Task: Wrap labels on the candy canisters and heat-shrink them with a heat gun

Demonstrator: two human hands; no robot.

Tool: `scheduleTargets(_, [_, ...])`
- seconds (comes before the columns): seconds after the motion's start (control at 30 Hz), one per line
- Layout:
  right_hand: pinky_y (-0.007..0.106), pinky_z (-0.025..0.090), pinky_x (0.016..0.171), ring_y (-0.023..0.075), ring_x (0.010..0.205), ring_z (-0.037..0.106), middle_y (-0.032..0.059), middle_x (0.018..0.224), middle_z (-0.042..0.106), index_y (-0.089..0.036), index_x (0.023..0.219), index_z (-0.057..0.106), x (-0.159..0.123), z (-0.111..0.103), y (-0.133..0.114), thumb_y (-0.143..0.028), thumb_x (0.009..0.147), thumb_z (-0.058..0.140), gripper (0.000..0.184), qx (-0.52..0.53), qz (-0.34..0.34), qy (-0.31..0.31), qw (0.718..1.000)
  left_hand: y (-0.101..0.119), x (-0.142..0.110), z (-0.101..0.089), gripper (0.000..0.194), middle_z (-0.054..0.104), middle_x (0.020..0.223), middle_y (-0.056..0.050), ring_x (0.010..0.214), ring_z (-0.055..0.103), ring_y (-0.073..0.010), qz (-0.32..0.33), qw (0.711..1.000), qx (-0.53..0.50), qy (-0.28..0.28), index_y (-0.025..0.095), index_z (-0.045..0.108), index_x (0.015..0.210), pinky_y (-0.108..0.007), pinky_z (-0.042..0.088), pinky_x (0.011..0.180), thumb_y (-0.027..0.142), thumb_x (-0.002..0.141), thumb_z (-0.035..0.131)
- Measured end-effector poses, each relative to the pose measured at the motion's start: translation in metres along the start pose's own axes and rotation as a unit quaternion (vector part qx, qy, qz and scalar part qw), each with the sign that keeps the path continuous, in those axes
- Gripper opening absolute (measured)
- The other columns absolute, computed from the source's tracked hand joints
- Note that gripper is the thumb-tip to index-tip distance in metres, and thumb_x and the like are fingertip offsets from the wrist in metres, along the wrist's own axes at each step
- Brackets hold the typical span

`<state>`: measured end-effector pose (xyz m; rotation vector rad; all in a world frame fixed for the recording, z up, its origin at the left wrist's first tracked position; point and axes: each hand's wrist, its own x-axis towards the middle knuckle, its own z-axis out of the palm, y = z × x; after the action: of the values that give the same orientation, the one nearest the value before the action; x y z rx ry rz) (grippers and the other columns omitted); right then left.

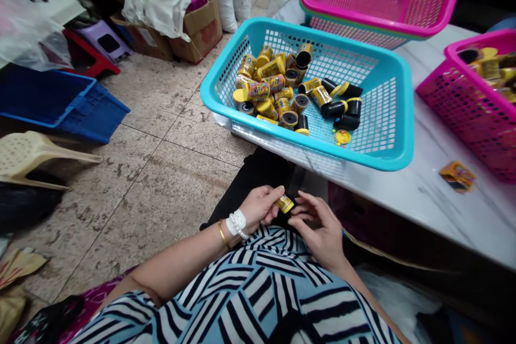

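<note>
Over my lap, my left hand grips a small yellow canister with a printed label, tilted down to the right. Bent but apart, the fingers of my right hand are beside the canister's lower end; I see nothing held in them, and contact is unclear. In front stands a turquoise basket on the table. Several labelled yellow canisters lie heaped in its left part. Toward its middle are several plain black canisters and a yellow lid with small coloured bits by it.
Marbled table reaches right, bearing a printed wrapper and a pink basket of canisters. Behind the turquoise basket are stacked baskets, pink one uppermost. On the floor at left are a blue crate, a cream stool and cardboard boxes.
</note>
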<state>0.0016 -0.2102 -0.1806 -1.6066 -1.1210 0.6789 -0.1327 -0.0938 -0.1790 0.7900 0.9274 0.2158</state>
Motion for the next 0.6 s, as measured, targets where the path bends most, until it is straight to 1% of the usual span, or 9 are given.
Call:
scheduleTargets(0.03, [0.033, 0.064, 0.071, 0.0180, 0.085, 0.069, 0.0074, 0.111, 0.064, -0.026, 0.129, 0.060, -0.001, 0.001, 0.001, -0.025, 0.080, 0.076, 0.051, 0.011, 0.028, 0.003, 1.000, 0.000, 0.001, 0.001, 0.050, 0.051, 0.045, 0.007, 0.029, 0.033, -0.0028, 0.004, 1.000, -0.003, -0.003, 0.017, 0.051, 0.077, -0.016, 0.015, 0.031, 0.066, 0.078, 0.064])
scheduleTargets(0.07, [0.033, 0.065, 0.071, 0.0182, 0.086, 0.069, 0.0075, 0.112, 0.064, -0.025, 0.129, 0.059, -0.001, 0.003, 0.001, -0.027, 0.080, 0.076, 0.052, 0.012, 0.041, 0.010, 0.999, 0.001, 0.001, 0.001, 0.051, 0.051, 0.046, 0.007, 0.029, 0.033, -0.0027, 0.008, 1.000, -0.006, -0.010, 0.017, 0.051, 0.079, -0.015, 0.016, 0.032, 0.066, 0.079, 0.064])
scheduleTargets(0.2, [0.032, 0.065, 0.076, 0.0177, 0.087, 0.068, 0.0052, 0.101, 0.065, -0.023, 0.106, 0.067, -0.003, 0.008, 0.001, -0.028, 0.081, 0.074, 0.026, -0.026, 0.025, 0.039, 0.999, -0.001, 0.003, 0.004, 0.050, 0.051, 0.054, 0.008, 0.034, 0.033, -0.0012, 0.029, 0.999, -0.012, -0.011, 0.015, 0.056, 0.084, -0.015, 0.021, 0.034, 0.062, 0.075, 0.071])
scheduleTargets(0.27, [0.032, 0.065, 0.076, 0.0170, 0.084, 0.068, 0.0049, 0.098, 0.067, -0.022, 0.102, 0.068, -0.003, 0.010, 0.003, -0.029, 0.082, 0.074, 0.022, -0.012, 0.050, 0.050, 0.997, -0.001, 0.004, 0.003, 0.049, 0.053, 0.058, 0.006, 0.036, 0.035, -0.0011, 0.034, 0.999, -0.002, -0.003, 0.014, 0.057, 0.083, -0.016, 0.023, 0.035, 0.059, 0.073, 0.074])
scheduleTargets(0.33, [0.032, 0.064, 0.076, 0.0170, 0.082, 0.070, 0.0053, 0.096, 0.070, -0.020, 0.105, 0.067, -0.002, 0.009, 0.007, -0.031, 0.084, 0.073, 0.024, 0.029, 0.095, 0.051, 0.994, 0.001, 0.003, 0.001, 0.048, 0.054, 0.060, 0.005, 0.039, 0.040, -0.0020, 0.042, 0.999, 0.025, -0.009, 0.013, 0.059, 0.084, -0.016, 0.026, 0.038, 0.056, 0.073, 0.075])
scheduleTargets(0.4, [0.033, 0.063, 0.078, 0.0182, 0.085, 0.071, 0.0065, 0.098, 0.072, -0.020, 0.109, 0.067, -0.001, 0.006, 0.010, -0.032, 0.085, 0.072, 0.027, 0.073, 0.122, 0.040, 0.989, 0.005, 0.002, -0.002, 0.047, 0.056, 0.063, 0.004, 0.044, 0.045, -0.0035, 0.066, 0.995, 0.062, -0.030, 0.012, 0.062, 0.091, -0.017, 0.031, 0.043, 0.053, 0.074, 0.076])
scheduleTargets(0.43, [0.034, 0.063, 0.079, 0.0189, 0.088, 0.072, 0.0071, 0.101, 0.072, -0.020, 0.112, 0.066, -0.002, 0.004, 0.010, -0.032, 0.086, 0.071, 0.029, 0.084, 0.124, 0.030, 0.988, 0.007, 0.000, -0.004, 0.048, 0.057, 0.066, 0.003, 0.047, 0.047, -0.0042, 0.078, 0.992, 0.082, -0.048, 0.011, 0.063, 0.095, -0.017, 0.033, 0.045, 0.052, 0.074, 0.076])
scheduleTargets(0.53, [0.033, 0.063, 0.079, 0.0195, 0.092, 0.071, 0.0076, 0.108, 0.071, -0.023, 0.118, 0.067, -0.004, -0.004, 0.006, -0.029, 0.085, 0.072, 0.035, 0.054, 0.086, 0.008, 0.995, 0.014, -0.004, -0.007, 0.049, 0.059, 0.074, 0.001, 0.052, 0.047, -0.0055, 0.085, 0.983, 0.116, -0.114, 0.012, 0.064, 0.105, -0.019, 0.039, 0.050, 0.050, 0.077, 0.074])
scheduleTargets(0.6, [0.032, 0.063, 0.077, 0.0189, 0.086, 0.072, 0.0075, 0.104, 0.072, -0.023, 0.116, 0.069, -0.006, -0.007, -0.001, -0.028, 0.083, 0.073, 0.034, 0.025, 0.070, 0.010, 0.997, 0.017, -0.006, -0.007, 0.045, 0.060, 0.080, -0.001, 0.057, 0.049, -0.0072, 0.095, 0.975, 0.135, -0.150, 0.014, 0.063, 0.108, -0.021, 0.042, 0.054, 0.049, 0.081, 0.070])
